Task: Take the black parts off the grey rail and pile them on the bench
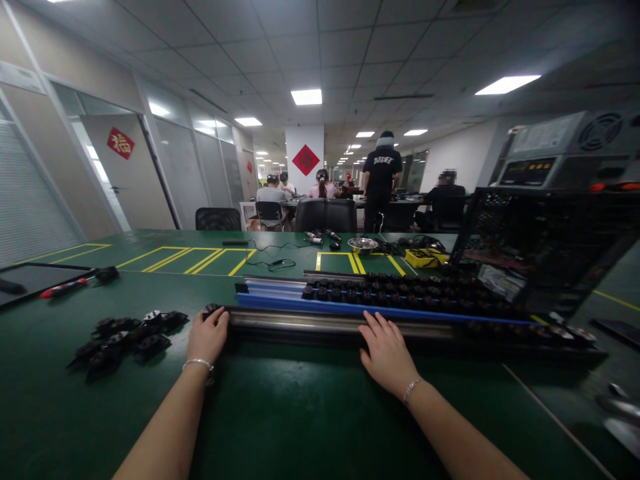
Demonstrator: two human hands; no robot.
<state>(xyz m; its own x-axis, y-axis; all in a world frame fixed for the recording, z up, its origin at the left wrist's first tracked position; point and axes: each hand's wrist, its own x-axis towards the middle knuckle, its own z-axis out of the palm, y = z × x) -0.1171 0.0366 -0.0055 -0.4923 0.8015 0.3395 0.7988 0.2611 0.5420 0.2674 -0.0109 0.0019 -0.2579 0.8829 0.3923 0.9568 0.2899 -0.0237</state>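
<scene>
- Two hands in the head view, one bracelet on each wrist.
- One rail, metal-faced, lying crosswise on the green table in front of the person, black parts lined along its right end.
- One left hand, fingers curled in at the rail's left end, touching a black piece; I cannot tell how firmly it grips.
- One right hand, partly open, fingers loosely spread over the middle of the rail, nothing lifted.
- Roughly nine loose parts left of the left hand; they overlap too much for an exact count.
- One blue strip just beyond the rail, with rows of black parts behind it, too many and too dim to count.
- One bowl farther back, and one yellow item to its right.
- Five people beyond the table: one standing, four seated.
- Two large red diamonds: one on a door, one on a pillar.
</scene>
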